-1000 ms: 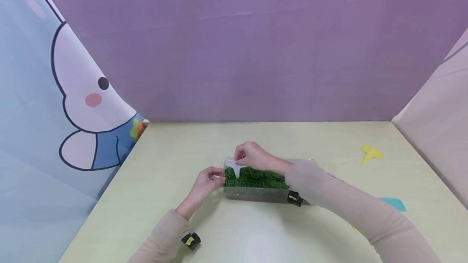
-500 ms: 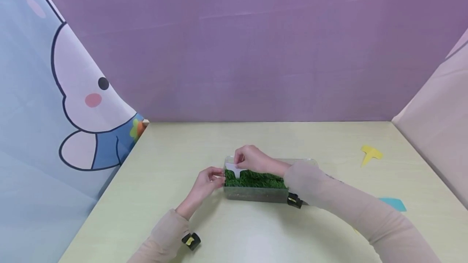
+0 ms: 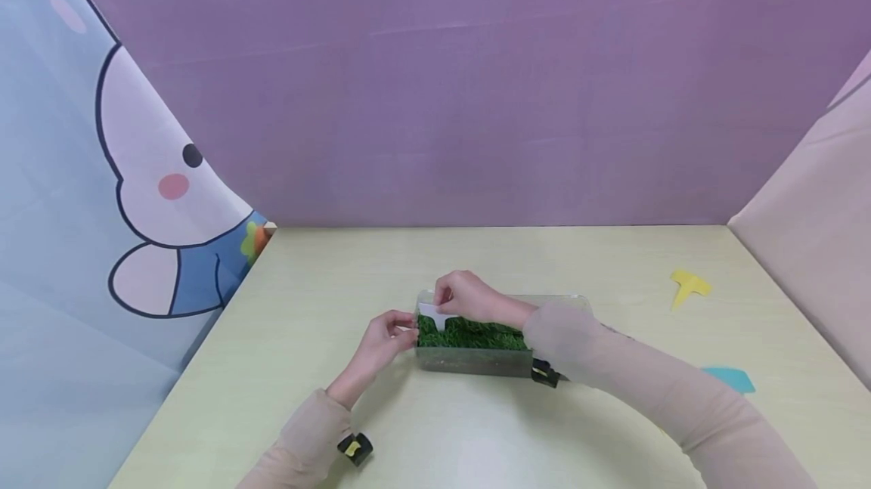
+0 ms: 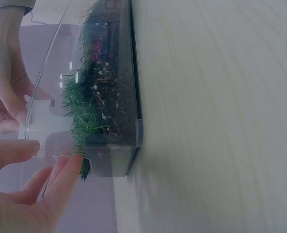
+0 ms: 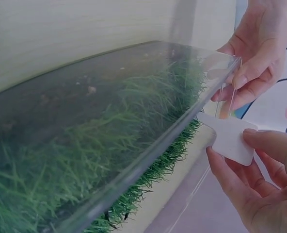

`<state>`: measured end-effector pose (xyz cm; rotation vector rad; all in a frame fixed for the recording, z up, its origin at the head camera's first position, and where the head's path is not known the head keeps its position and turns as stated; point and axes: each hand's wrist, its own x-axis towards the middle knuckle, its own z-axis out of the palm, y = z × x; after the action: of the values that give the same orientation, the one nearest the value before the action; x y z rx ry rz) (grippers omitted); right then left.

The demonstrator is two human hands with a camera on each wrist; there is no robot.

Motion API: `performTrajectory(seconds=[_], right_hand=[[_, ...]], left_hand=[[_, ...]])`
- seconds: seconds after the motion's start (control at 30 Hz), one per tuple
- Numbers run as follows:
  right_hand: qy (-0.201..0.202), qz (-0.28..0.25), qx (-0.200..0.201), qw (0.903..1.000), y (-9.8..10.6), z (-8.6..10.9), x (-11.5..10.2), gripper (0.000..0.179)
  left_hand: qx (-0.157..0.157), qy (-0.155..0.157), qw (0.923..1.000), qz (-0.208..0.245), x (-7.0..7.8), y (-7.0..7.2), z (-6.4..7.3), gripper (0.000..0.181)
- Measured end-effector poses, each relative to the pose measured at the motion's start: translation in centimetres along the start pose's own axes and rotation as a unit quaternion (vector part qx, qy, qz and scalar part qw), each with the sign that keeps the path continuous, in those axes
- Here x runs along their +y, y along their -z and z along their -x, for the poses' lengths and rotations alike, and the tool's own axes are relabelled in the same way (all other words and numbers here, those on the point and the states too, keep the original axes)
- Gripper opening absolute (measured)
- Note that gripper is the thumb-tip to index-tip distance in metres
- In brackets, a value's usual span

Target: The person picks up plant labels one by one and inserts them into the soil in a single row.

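Right hand (image 3: pixel 469 298) — white tag (image 5: pixel 231 139) between curved fingers (image 5: pixel 229 178)

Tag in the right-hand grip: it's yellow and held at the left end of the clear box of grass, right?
Not quite: the tag in the right-hand grip is white, not yellow, as the right wrist view shows. It is held at the left end of the clear box.
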<state>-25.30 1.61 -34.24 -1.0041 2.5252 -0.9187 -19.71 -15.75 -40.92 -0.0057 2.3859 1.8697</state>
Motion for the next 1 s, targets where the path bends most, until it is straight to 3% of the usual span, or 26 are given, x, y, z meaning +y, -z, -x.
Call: performTrajectory(seconds=[0.1, 0.37, 0.77, 1.0], right_hand=[[-0.002, -0.001, -0.002, 1.0000, 0.0, 0.0, 0.0, 0.005], [-0.012, -0.001, 0.004, 0.9999, 0.0, 0.0, 0.2, 0.004], [-0.021, 0.019, 0.015, 0.9995, 0.1, 0.0, -0.2, 0.002], [-0.026, 0.012, 0.011, 0.9995, 0.4, 0.4, -0.4, 0.008]], left_hand=[[-0.002, 0.002, 1.0000, 0.004, 0.2, 0.1, 0.0, 0.028], [-0.007, 0.000, 1.0000, -0.002, 3.0, 0.2, 1.6, 0.028], [-0.005, 0.002, 1.0000, 0.002, 3.3, 0.3, 1.7, 0.028], [-0.002, 0.001, 0.9999, 0.011, 1.4, 0.3, 0.5, 0.028]])
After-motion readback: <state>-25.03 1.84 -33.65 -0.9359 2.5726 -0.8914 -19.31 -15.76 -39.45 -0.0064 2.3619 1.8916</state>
